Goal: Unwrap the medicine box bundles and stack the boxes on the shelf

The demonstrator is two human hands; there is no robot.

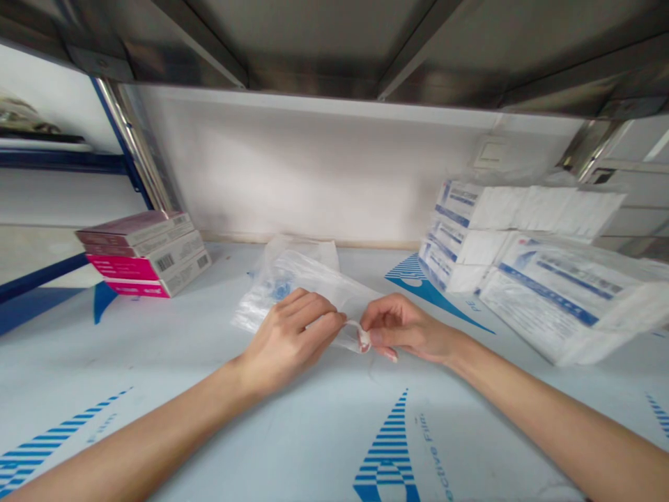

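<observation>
A clear plastic bag with blue print lies crumpled on the film-covered surface. Its gathered near end reaches between my two hands. My left hand is closed, thumb and fingers pinching the bag's edge, and its palm rests over part of the bag. My right hand pinches a small twisted white end of the same bag between thumb and fingers. A thin white loop of plastic spans the short gap between the fingertips. The bag's far part spreads out behind my left hand.
Pink and white boxes are stacked at the left. Plastic-wrapped white packs with blue labels stand at the right. A metal shelf hangs low overhead, with a white wall behind. Blue-printed protective film covers the work surface.
</observation>
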